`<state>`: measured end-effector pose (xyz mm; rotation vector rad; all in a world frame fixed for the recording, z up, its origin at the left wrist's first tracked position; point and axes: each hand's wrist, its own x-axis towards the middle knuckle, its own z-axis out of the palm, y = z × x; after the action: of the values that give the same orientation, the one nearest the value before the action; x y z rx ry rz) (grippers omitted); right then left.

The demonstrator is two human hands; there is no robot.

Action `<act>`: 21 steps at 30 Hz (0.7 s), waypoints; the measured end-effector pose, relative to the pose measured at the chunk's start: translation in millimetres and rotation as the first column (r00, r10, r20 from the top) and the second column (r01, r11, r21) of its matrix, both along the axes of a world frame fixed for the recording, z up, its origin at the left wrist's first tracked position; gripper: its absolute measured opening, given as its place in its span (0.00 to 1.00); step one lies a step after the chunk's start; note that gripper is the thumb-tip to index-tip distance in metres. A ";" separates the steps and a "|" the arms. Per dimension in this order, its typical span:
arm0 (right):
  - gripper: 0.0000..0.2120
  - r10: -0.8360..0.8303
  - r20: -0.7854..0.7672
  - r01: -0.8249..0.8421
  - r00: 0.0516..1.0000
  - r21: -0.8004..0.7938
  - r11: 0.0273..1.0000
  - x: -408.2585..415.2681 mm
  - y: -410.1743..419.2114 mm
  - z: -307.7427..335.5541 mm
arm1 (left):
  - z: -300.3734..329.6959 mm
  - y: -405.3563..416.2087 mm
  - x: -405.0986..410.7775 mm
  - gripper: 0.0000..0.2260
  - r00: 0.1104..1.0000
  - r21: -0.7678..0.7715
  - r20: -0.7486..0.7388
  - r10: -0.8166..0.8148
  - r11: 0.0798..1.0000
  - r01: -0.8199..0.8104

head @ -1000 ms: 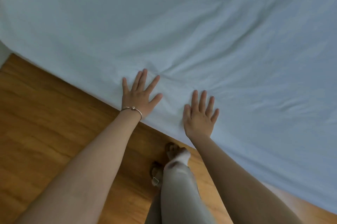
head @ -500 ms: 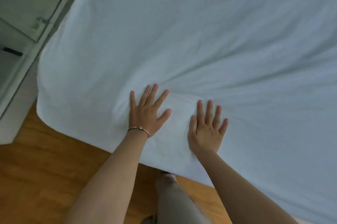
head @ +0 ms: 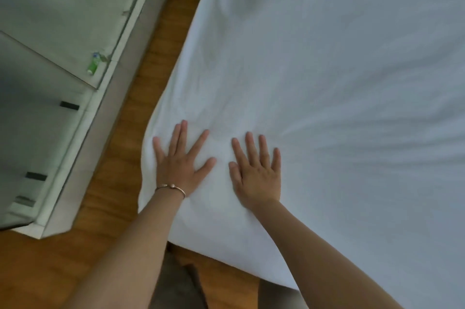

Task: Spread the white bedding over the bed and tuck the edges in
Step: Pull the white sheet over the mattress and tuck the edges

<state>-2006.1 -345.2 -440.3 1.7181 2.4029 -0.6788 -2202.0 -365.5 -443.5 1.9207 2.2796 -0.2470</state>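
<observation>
Both palms down flat on the white cotton bedding sheet [head: 327,82], right at the near left corner of the bed. Left hand [head: 180,165] w/ fingers spread wide and straight, pressing the cloth just inside the corner's left edge; thin metal bangle bracelet [head: 171,187] sits on that wrist. Right hand [head: 258,174] lies just beside it, apart, fingers straight & closer together, thumb out toward the left hand. Neither hand grips anything, both only press.

The sheet covers the whole bed top in view, running up & to the right out of frame. Long creases fan out to the right from the right hand's fingertips; smaller crumples sit above the left hand. Corner of the sheet hangs rounded over the bed's edge, lower hem draping down toward the brown wooden plank floor [head: 50,271].

Left of the bed, across a strip of floor, stands a pale grey-green cabinet w/ dark bar handles [head: 37,145]. On its top ledge lies a small green-and-white tube [head: 93,65], label too blurred to read. Person's grey trouser legs [head: 176,288] show btw the forearms at bottom.
</observation>
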 end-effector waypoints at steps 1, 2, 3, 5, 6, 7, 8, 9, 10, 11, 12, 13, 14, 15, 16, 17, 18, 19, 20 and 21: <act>0.26 0.047 -0.012 -0.047 0.999 0.019 0.999 -19.4 0.8 -1.2 | -0.8 4.5 -7.5 0.29 1.000 0.024 0.020 0.012 1.000 -0.012; 0.26 0.111 -0.021 -0.110 0.994 0.043 0.993 -38.6 1.2 -2.3 | 0.8 9.5 -16.3 0.28 0.998 0.040 0.044 0.055 0.998 -0.056; 0.25 0.162 -0.026 -0.160 0.986 0.063 0.985 -56.1 2.5 -3.4 | 3.0 14.6 -25.4 0.26 0.990 0.047 0.080 0.115 0.992 -0.119; 0.25 0.139 -0.020 -0.137 0.990 0.072 0.988 -79.2 5.0 -5.1 | 5.2 22.1 -39.4 0.25 0.962 -0.019 0.168 0.217 0.976 -0.217; 0.25 0.073 -0.006 -0.072 0.997 0.078 0.994 -86.3 5.8 -6.2 | 4.5 25.2 -45.1 0.25 0.954 -0.061 0.203 0.221 0.975 -0.212; 0.25 -0.008 0.006 0.007 1.000 0.092 0.996 -93.0 5.3 -7.7 | 4.3 28.3 -50.9 0.25 0.950 -0.089 0.246 0.193 0.980 -0.176; 0.26 -0.098 0.022 0.095 0.995 0.097 0.991 -100.2 4.6 -7.6 | 5.0 31.8 -57.2 0.26 0.944 -0.114 0.295 0.147 0.986 -0.118; 0.26 -0.205 0.041 0.200 0.978 0.088 0.976 -109.7 2.4 -6.6 | 3.9 34.7 -65.3 0.27 0.936 -0.140 0.340 0.089 0.989 -0.043; 0.26 -0.317 0.064 0.312 0.946 0.081 0.947 -122.7 1.6 -6.0 | 2.9 39.3 -74.1 0.27 0.925 -0.152 0.380 0.023 0.988 0.038; 0.26 -0.434 0.076 0.430 0.897 0.071 0.900 -137.9 5.0 -6.0 | 1.4 46.3 -82.8 0.28 0.909 -0.140 0.414 -0.044 0.984 0.111; 0.26 -0.549 0.078 0.547 0.832 0.046 0.836 -154.4 9.7 -5.4 | -0.2 55.2 -91.4 0.28 0.893 -0.110 0.436 -0.111 0.978 0.175; 0.27 -0.636 0.084 0.637 0.767 0.021 0.771 -168.8 13.5 -3.8 | -1.2 64.7 -97.6 0.28 0.889 -0.079 0.422 -0.180 0.969 0.234; 0.27 -0.699 0.088 0.701 0.710 0.013 0.713 -180.8 15.4 -3.1 | -2.1 72.9 -102.6 0.28 0.884 -0.057 0.394 -0.254 0.953 0.299; 0.27 -0.735 0.089 0.737 0.672 0.016 0.676 -188.5 15.6 -4.5 | -3.0 80.2 -106.0 0.27 0.871 -0.030 0.376 -0.316 0.935 0.352; 0.27 -0.752 0.089 0.754 0.653 0.018 0.657 -191.9 15.1 -5.7 | -3.8 88.1 -108.4 0.28 0.852 0.013 0.359 -0.380 0.915 0.403; 0.26 -0.763 0.086 0.765 0.641 0.017 0.644 -192.6 15.1 -5.9 | -3.0 98.5 -110.1 0.28 0.829 0.059 0.329 -0.452 0.886 0.459; 0.26 -0.766 0.085 0.768 0.637 0.019 0.640 -192.3 15.2 -5.7 | -1.8 111.0 -111.5 0.30 0.803 0.093 0.293 -0.519 0.851 0.516; 0.27 -0.766 0.091 0.768 0.636 0.026 0.640 -192.8 15.5 -5.0 | -1.3 124.4 -113.0 0.30 0.772 0.120 0.262 -0.579 0.813 0.570; 0.27 -0.771 0.106 0.772 0.628 0.034 0.634 -194.8 16.1 -3.8 | 0.9 139.1 -113.4 0.31 0.737 0.150 0.234 -0.634 0.773 0.617; 0.28 -0.788 0.122 0.790 0.604 0.034 0.612 -198.8 18.3 -1.7 | 3.3 155.9 -111.7 0.31 0.696 0.177 0.211 -0.686 0.727 0.663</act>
<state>-2204.9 -326.9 -442.0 2.7175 1.4183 -0.6219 -2313.7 -209.6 -440.2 2.5896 1.3444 0.0416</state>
